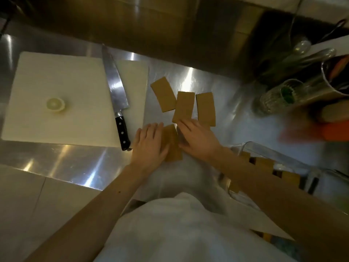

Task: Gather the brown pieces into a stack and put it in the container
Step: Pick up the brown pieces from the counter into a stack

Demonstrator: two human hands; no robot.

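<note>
Flat brown rectangular pieces lie on the steel counter. One piece [163,97] lies tilted at the far left, a second [184,106] in the middle, a third [205,108] to the right. A small stack of brown pieces [172,142] sits between my hands. My left hand [150,143] rests flat against the stack's left side. My right hand [196,138] presses on its right side, fingertips touching the middle piece's near end. A clear container [264,154] at the right holds more brown pieces, partly hidden by my right forearm.
A white cutting board [56,120] lies at the left with a large black-handled knife [116,91] and a pale round slice [55,105] on it. Glass jars and utensils [283,95] crowd the far right. An orange object [336,132] lies blurred at the right edge.
</note>
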